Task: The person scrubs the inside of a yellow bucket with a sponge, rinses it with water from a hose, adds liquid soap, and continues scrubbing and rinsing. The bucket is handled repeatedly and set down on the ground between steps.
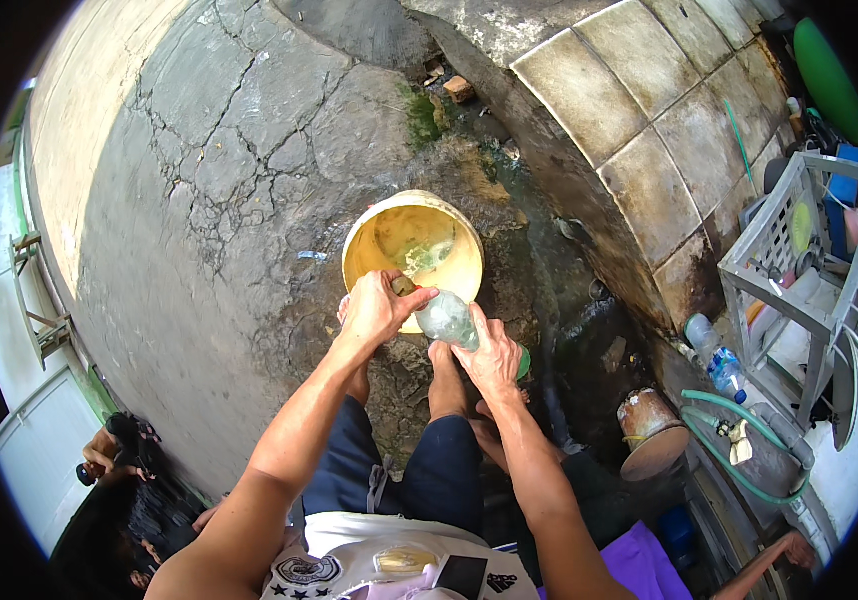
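Observation:
My left hand (374, 310) is closed, thumb and fingers pinching a small brown rounded thing (404, 287) whose kind I cannot make out. My right hand (494, 355) grips a clear, rounded bottle-like container (446, 318), and my left thumb reaches its near end. A bit of green (524, 362) shows beside my right hand; whether it belongs to the container is hidden. Both hands are over the near rim of a yellowish bucket (356, 245), which stands tilted toward me and has cloudy, greenish matter inside.
Cracked concrete (239, 150) spreads left; a wet gutter (549, 290) runs right of the bucket below a tiled ledge (639, 120). Farther right are a rusty can (654, 435), a green hose (714, 465), a water bottle (726, 372) and a grey rack (789, 290). People (114, 450) sit lower left.

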A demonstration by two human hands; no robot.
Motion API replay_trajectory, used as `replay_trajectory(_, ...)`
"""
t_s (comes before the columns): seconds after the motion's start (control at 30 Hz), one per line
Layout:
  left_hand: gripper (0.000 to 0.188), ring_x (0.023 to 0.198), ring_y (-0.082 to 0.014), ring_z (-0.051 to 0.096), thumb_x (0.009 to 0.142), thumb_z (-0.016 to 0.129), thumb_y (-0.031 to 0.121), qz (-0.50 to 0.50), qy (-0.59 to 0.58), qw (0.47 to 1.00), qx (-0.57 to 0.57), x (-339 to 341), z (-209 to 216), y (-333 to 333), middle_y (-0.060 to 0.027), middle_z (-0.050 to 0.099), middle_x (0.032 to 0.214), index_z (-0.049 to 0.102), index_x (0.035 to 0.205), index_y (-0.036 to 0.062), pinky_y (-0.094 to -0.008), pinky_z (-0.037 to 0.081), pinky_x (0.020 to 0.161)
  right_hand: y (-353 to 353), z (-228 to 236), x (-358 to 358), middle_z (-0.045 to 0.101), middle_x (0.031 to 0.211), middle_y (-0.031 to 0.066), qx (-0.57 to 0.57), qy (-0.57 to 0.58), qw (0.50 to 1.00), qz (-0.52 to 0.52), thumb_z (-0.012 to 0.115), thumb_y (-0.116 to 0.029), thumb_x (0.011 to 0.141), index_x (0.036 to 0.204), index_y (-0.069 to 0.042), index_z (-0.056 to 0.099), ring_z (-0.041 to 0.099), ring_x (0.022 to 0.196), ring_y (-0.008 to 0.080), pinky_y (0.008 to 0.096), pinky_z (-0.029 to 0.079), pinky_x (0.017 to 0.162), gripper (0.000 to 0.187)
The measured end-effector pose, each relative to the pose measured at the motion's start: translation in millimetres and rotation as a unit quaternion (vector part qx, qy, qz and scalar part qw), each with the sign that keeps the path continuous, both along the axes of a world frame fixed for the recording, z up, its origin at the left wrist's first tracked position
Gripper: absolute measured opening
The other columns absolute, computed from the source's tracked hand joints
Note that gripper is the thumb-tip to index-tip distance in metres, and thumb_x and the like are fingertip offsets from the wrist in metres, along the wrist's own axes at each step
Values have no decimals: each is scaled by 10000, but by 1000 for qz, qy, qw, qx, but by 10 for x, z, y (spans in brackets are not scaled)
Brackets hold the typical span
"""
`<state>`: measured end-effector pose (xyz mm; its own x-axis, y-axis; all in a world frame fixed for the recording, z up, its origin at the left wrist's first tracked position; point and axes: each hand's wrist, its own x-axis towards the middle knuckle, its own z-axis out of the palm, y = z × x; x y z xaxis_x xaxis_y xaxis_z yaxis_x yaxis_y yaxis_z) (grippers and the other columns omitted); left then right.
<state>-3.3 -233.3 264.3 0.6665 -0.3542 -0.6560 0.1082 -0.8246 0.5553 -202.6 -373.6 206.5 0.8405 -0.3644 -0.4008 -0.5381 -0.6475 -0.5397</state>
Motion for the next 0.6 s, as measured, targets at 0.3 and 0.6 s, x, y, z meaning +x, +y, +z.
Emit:
replay_trajectory(0.3, 377, 853, -96, 660, 827, 901, 204, 20, 163, 967, -196, 253, 257, -141, -43, 766, 985, 767, 1113, -1, -300, 552, 807, -188, 280, 59, 647, 1083, 164, -7, -32, 999, -42, 880, -268, 726, 1509, -241, 487, 718, 894, 388, 507, 585, 758, 876)
replay_trajectory(0.6, 328, 738, -171, 707, 745, 936, 218, -65, 20, 989, -134, 99, 509, -387, -95, 754, 813, 754, 900, -5, -339, 555, 722, -236, 386, -57, 660, 1153, 147, -20, -28, 998, -54, 893, -267, 698, 1498, -268, 514, 718, 970, 376, 500, 590, 805, 885)
